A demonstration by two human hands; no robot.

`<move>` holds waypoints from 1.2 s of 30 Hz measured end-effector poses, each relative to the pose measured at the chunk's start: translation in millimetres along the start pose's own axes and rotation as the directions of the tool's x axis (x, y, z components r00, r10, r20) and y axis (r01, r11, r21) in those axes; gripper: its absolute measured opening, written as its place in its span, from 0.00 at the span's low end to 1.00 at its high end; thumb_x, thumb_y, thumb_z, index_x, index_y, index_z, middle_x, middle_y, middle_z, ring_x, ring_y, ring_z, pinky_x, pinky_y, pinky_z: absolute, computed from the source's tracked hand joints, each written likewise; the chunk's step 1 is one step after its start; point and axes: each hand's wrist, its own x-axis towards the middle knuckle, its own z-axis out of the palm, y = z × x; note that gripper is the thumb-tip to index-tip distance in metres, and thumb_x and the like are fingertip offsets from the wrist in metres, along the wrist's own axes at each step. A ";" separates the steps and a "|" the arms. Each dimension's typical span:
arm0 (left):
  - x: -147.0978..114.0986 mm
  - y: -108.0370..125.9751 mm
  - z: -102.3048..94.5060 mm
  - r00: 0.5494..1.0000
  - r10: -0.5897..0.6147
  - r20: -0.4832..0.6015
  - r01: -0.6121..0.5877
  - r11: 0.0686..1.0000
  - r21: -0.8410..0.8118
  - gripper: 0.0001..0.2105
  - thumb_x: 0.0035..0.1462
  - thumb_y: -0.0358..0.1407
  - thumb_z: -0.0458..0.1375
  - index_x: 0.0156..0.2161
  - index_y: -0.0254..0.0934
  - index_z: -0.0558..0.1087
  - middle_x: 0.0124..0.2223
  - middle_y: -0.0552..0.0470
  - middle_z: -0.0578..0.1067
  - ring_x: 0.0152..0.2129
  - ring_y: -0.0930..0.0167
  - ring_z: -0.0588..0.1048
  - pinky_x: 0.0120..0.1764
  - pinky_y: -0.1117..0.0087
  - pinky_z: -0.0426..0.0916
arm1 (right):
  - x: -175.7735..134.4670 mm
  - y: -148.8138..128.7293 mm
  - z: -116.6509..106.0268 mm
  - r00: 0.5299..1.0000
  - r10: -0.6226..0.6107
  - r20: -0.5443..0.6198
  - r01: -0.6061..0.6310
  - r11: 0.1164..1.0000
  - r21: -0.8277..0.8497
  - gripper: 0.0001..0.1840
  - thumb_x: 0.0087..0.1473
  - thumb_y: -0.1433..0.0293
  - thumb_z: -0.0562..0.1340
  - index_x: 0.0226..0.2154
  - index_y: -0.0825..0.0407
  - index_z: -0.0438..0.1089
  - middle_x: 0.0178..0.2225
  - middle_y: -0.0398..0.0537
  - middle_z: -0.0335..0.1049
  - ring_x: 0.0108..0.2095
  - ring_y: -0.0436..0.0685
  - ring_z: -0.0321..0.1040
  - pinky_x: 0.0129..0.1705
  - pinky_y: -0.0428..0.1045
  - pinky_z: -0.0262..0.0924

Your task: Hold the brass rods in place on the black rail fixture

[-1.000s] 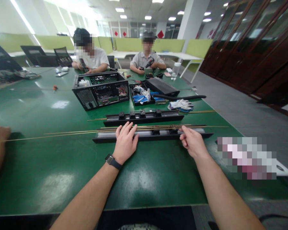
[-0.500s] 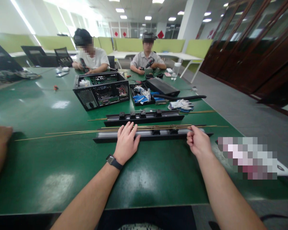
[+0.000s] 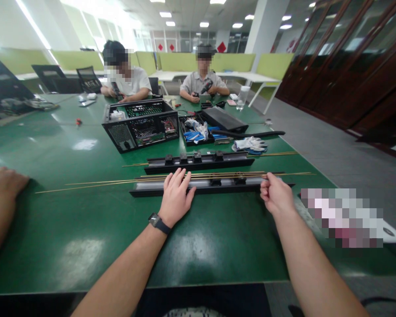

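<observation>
My left hand (image 3: 176, 196), with a watch on the wrist, lies palm down across a long black rail (image 3: 224, 190) and the thin brass-coloured rods on it. Its fingers are extended. My right hand (image 3: 277, 193) is closed in a pinch at the rail's right end, on a thin brass rod (image 3: 69, 188) that runs left past the rail. Other rods lie alongside it over the rail. The fingertips hide the gripped end. Black blocks (image 3: 240, 178) sit in the rail's channel between my hands.
Behind lies a second black rail (image 3: 199, 166) with several blocks. Farther back are an open computer case (image 3: 140, 127), a tray of gloves (image 3: 196, 131) and loose gloves (image 3: 250, 144). Another person's hand (image 3: 6, 182) rests at left. Two people sit across the table.
My right hand has moved slightly right, and the left end of the brass rod has slid right with it. My left hand stays on the rail. The other person's hand at left has come further into view.
</observation>
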 end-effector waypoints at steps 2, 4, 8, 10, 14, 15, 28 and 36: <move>-0.1 -0.2 0.4 1.000 0.003 -0.002 -0.003 1.000 0.000 0.22 0.69 0.40 0.54 0.64 0.35 0.68 0.66 0.38 0.70 0.67 0.56 0.63 0.68 0.49 0.55 | -1.8 1.7 1.5 0.999 0.001 0.048 0.001 1.000 -0.031 0.16 0.53 0.58 0.71 0.30 0.52 0.70 0.17 0.39 0.66 0.11 0.44 0.53 0.08 0.39 0.40; -0.2 -0.6 0.7 1.000 0.005 -0.002 -0.005 1.000 0.000 0.22 0.69 0.40 0.54 0.64 0.35 0.68 0.66 0.38 0.69 0.67 0.56 0.63 0.68 0.49 0.55 | -4.3 4.1 3.3 0.992 0.005 0.127 0.003 0.998 -0.059 0.18 0.52 0.55 0.71 0.31 0.53 0.71 0.18 0.41 0.67 0.10 0.45 0.53 0.08 0.39 0.40; -0.7 -1.3 1.2 1.000 0.005 -0.001 -0.005 1.000 -0.001 0.22 0.69 0.41 0.54 0.64 0.35 0.67 0.66 0.39 0.69 0.68 0.56 0.62 0.68 0.49 0.55 | -6.5 5.6 4.1 0.977 0.018 0.213 -0.002 0.997 -0.075 0.19 0.50 0.57 0.73 0.31 0.55 0.72 0.18 0.41 0.68 0.11 0.44 0.53 0.08 0.39 0.40; -0.9 -1.2 1.1 1.000 0.004 0.004 -0.004 1.000 0.005 0.23 0.69 0.41 0.54 0.64 0.34 0.67 0.67 0.39 0.69 0.68 0.56 0.62 0.68 0.49 0.54 | -5.6 3.7 2.9 0.983 0.008 0.183 0.002 0.999 -0.054 0.17 0.51 0.58 0.73 0.31 0.55 0.72 0.18 0.41 0.67 0.11 0.44 0.53 0.08 0.39 0.40; -0.5 -0.3 0.2 1.000 0.000 0.011 0.000 1.000 0.009 0.23 0.69 0.41 0.55 0.64 0.34 0.67 0.66 0.38 0.69 0.68 0.56 0.62 0.69 0.49 0.54 | -2.3 -1.3 0.1 0.999 -0.004 0.049 0.005 1.000 -0.012 0.13 0.54 0.62 0.70 0.29 0.54 0.71 0.17 0.38 0.64 0.11 0.44 0.53 0.08 0.39 0.40; -0.4 -0.1 0.0 1.000 0.000 0.011 0.000 1.000 0.007 0.23 0.69 0.41 0.55 0.64 0.34 0.68 0.66 0.38 0.69 0.68 0.56 0.62 0.68 0.49 0.54 | -1.8 -2.0 -0.1 1.000 0.001 0.030 -0.001 1.000 -0.009 0.12 0.55 0.63 0.69 0.29 0.54 0.71 0.17 0.38 0.64 0.11 0.44 0.52 0.08 0.39 0.41; 0.2 0.4 -0.6 1.000 -0.010 0.013 0.010 1.000 -0.013 0.22 0.69 0.41 0.54 0.65 0.37 0.67 0.66 0.39 0.69 0.68 0.56 0.62 0.68 0.48 0.54 | -3.7 2.1 0.7 0.989 -0.009 0.144 0.014 0.999 -0.035 0.16 0.49 0.60 0.73 0.30 0.54 0.72 0.18 0.40 0.66 0.12 0.44 0.53 0.08 0.39 0.40; -0.2 0.3 -0.6 1.000 -0.011 0.016 0.011 1.000 -0.024 0.23 0.68 0.41 0.54 0.65 0.38 0.66 0.66 0.39 0.69 0.68 0.56 0.62 0.68 0.47 0.54 | -2.5 -1.8 0.6 0.999 0.001 0.046 0.001 0.999 -0.037 0.14 0.52 0.60 0.71 0.31 0.54 0.71 0.18 0.40 0.66 0.11 0.44 0.53 0.08 0.40 0.40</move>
